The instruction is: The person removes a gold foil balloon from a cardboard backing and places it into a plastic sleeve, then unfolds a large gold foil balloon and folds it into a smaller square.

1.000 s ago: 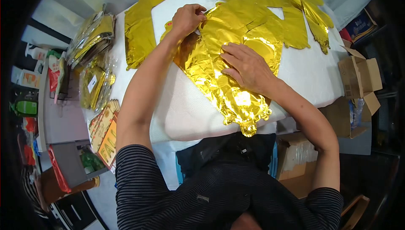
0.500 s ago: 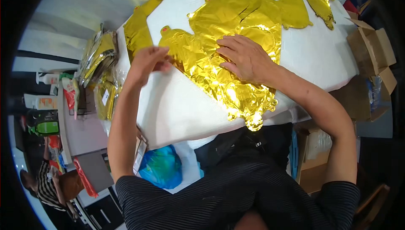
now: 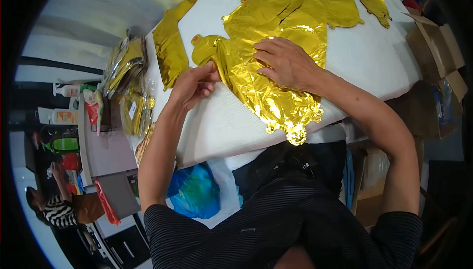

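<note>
A flat gold foil balloon (image 3: 276, 96), crinkled and shiny, lies across the front of a white-covered table (image 3: 217, 131), its knobbed end reaching over the near edge. My left hand (image 3: 196, 85) pinches the balloon's left edge between thumb and fingers, and the foil is drawn into a fold there. Palm down, my right hand (image 3: 287, 66) rests on the middle of the balloon with its fingers stretched out. A second gold foil piece (image 3: 171, 42) lies just beyond my left hand. Further gold foil (image 3: 342, 7) spreads over the back of the table, overlapping in places.
Clear bags of folded gold foil (image 3: 125, 67) stand left of the table. Open cardboard boxes (image 3: 433, 47) are at the right. A blue plastic bag (image 3: 197, 190) sits below the near edge. In the background at left, a person (image 3: 59, 210) stands by a counter.
My left hand has moved right and slightly down, and the balloon's left edge is now folded inward at its fingers. My right hand stays in place on the foil.
</note>
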`<state>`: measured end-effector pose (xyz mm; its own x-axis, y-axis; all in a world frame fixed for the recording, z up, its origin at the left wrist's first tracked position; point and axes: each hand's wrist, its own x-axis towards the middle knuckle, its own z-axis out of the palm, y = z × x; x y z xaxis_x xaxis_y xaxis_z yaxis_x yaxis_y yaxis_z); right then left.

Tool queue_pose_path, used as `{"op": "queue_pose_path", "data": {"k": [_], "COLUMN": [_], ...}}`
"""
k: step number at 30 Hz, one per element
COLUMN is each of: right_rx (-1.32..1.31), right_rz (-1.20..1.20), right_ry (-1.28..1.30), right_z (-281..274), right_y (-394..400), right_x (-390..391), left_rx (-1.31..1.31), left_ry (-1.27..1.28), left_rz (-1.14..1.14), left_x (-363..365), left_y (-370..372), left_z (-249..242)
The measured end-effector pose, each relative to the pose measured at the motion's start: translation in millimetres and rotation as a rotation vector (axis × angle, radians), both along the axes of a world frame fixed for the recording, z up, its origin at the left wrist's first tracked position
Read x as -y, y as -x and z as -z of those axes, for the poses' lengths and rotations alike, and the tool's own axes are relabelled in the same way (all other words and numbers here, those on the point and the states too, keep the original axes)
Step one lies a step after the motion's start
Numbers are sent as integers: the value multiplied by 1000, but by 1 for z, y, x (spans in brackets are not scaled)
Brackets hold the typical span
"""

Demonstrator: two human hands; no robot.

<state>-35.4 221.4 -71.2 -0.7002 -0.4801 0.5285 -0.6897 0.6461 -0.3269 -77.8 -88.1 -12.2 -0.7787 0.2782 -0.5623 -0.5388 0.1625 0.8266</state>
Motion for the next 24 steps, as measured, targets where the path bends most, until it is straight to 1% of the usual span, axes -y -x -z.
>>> {"op": "queue_pose_path", "data": {"k": [4, 6, 7, 9, 10, 12, 13, 15, 19, 21, 22, 24], "right_rx": [-31, -46, -45, -42, -41, -35, -34, -36, -4, -5, -7, 7], "right_rz": [0, -7, -8, -5, -6, -8, -6, -11, -16, -2, -3, -7], "right_ry": [5, 11, 13, 8, 9, 15, 14, 18, 16, -4, -5, 0], "right_z": [3, 3, 3, 3, 3, 3, 4, 2, 1, 1, 1, 1], "right_y": [0, 1, 1, 1, 1, 2, 2, 1, 0, 1, 1, 1], "right_x": [-1, 0, 0, -1, -1, 0, -1, -1, 0, 0, -1, -1], "left_rx": [-64, -195, -193, -220, -219, -239, -238, -359, -336, -218, -219, -197], "left_ry": [87, 154, 156, 28, 29, -120, -121, -2, -34, -8, -9, 87], "left_rz": [9, -76, -76, -104, -105, -203, -201, -227, -238, -191, -192, -145], "left_x": [-7, -18, -20, -22, -24, -28, -26, -23, -19, -17, -15, -13], "left_y": [0, -8, -8, -10, -10, -11, -9, -3, 10, 19, 22, 28], "left_z": [-3, -11, -10, -9, -8, -7, -4, 1, 2, 4, 4, 4]}}
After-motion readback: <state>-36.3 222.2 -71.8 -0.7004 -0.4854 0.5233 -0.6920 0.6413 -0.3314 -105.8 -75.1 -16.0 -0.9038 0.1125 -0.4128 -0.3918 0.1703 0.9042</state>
